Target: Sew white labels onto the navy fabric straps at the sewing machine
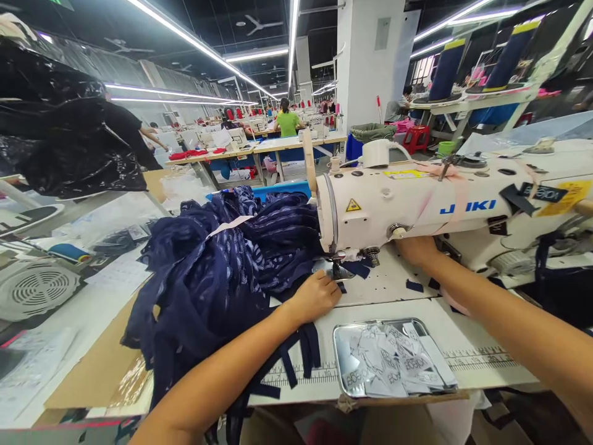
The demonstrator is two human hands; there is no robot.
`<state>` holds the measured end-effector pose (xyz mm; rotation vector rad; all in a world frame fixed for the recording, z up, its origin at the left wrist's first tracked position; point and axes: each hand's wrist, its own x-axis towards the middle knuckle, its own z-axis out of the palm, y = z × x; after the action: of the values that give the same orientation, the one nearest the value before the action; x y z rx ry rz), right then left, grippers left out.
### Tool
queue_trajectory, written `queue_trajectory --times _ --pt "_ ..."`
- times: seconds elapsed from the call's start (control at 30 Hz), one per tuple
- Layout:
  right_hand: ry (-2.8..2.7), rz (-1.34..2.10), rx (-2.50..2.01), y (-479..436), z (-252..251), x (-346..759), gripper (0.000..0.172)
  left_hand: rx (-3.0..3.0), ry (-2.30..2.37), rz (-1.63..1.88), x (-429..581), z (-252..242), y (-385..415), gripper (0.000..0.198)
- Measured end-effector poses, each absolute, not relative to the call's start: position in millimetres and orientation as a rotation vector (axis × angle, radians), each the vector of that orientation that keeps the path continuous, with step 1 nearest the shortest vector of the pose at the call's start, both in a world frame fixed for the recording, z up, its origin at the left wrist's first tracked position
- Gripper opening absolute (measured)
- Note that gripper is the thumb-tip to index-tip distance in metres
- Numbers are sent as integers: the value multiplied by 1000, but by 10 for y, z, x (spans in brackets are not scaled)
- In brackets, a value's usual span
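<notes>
My left hand (pixel 319 295) is closed on an edge of navy fabric, just in front of the needle area of a white sewing machine (pixel 412 201). Its fingertips curl down beside the presser foot (pixel 337 269). A large heap of gathered navy fabric (pixel 213 259) lies to the left of this hand, with strips hanging over the table's front edge. Under the machine's arm reaches my right hand (pixel 414 249), near a knob on the machine's front. The machine body hides its fingers. Small navy scraps (pixel 414 286) lie on the machine bed.
A metal tray (pixel 337 358) of white printed labels sits at the front edge, over a printed ruler (pixel 482 360). Black plastic (pixel 69 123) bulges at upper left. Cardboard (pixel 92 364) lies at left. Thread cones (pixel 447 71) stand at upper right; a person in green (pixel 288 122) sits farther back.
</notes>
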<state>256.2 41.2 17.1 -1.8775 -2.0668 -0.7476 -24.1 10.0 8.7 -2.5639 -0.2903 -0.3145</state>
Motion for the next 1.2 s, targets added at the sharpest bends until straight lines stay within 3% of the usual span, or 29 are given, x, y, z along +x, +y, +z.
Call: queue_trajectory --times 0.13,0.27,0.47,0.63,0.8,1.2 --pt "-2328 -740 -1793 -151 278 2424 29 -2564 -303 -306 -252 63 74 22" --pt "-2470 -780 -1494 -518 366 2093 26 -2578 -311 -286 -207 64 48 21" --pt "-2694 -890 -925 -342 196 1854 29 -2578 -413 -240 -306 93 -21 19" --pt "-2596 -701 -1082 -306 122 1828 30 -2569 -467 -235 -425 86 -42 21" --pt "-2414 -413 -1334 -368 125 1528 14 -2569 -438 -258 -407 65 -28 20" --pt "-2442 -350 -1357 -245 54 1473 18 -2614 -486 -274 -400 54 -32 19"
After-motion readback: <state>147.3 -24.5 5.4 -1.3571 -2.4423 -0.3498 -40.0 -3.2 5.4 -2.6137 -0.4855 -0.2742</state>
